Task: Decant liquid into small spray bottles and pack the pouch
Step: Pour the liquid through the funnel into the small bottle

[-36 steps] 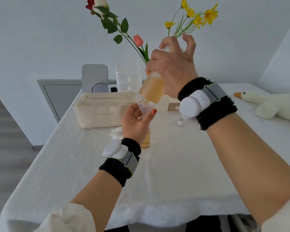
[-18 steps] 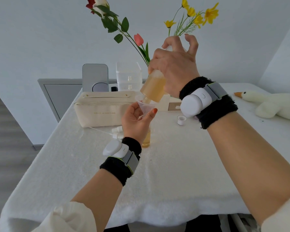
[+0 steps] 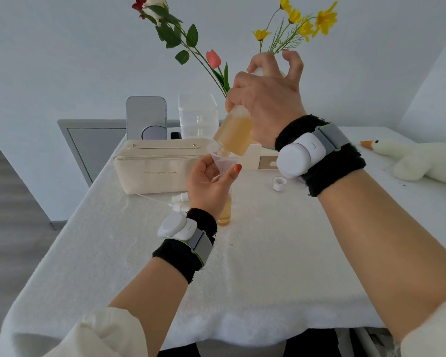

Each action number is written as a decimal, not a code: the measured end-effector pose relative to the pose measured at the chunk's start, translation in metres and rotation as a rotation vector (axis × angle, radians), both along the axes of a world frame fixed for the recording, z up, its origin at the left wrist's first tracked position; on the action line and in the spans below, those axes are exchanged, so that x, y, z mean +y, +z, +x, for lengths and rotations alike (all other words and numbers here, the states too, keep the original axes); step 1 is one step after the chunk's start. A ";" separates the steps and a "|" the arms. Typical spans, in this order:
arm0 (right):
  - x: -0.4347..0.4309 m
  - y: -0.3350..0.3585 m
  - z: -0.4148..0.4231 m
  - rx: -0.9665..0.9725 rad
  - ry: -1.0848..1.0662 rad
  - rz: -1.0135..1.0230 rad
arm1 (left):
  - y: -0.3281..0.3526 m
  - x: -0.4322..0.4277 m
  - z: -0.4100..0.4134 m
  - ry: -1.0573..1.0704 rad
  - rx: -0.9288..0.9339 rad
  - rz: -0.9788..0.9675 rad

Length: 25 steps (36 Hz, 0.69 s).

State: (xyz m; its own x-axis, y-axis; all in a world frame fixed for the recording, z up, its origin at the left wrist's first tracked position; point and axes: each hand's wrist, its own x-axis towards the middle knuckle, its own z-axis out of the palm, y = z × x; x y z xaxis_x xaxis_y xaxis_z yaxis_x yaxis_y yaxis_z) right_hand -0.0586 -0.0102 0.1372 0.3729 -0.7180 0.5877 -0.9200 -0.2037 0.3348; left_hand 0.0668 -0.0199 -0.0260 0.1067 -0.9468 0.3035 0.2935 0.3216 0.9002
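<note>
My right hand (image 3: 265, 99) grips the big bottle (image 3: 233, 135), tipped neck-down into the funnel (image 3: 223, 162) that my left hand (image 3: 207, 184) pinches above the small spray bottle (image 3: 225, 212), standing mid-worktop (image 3: 268, 253). The cream pouch (image 3: 157, 168) sits towards the far left corner.

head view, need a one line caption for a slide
Right hand tips a big bottle of amber liquid into a funnel held by the left hand over a small bottle.

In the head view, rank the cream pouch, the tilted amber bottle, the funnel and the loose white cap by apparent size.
1. cream pouch
2. amber bottle, top hidden in the right hand
3. funnel, partly covered by the left hand
4. white cap
</note>
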 end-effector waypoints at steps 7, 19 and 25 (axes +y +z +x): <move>0.001 0.001 0.000 0.022 0.002 -0.009 | 0.001 -0.002 0.000 -0.001 0.004 -0.008; 0.000 0.002 0.002 0.007 -0.010 -0.013 | -0.002 -0.001 0.001 0.000 0.002 -0.022; -0.001 -0.001 0.001 -0.006 -0.002 -0.004 | -0.002 0.001 0.000 -0.012 0.008 -0.021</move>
State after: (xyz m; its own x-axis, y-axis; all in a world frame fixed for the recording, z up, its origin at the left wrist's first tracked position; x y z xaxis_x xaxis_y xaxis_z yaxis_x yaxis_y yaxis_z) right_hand -0.0579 -0.0108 0.1365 0.3678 -0.7162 0.5931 -0.9225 -0.2005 0.3298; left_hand 0.0667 -0.0193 -0.0278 0.0975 -0.9415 0.3226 0.3047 0.3368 0.8909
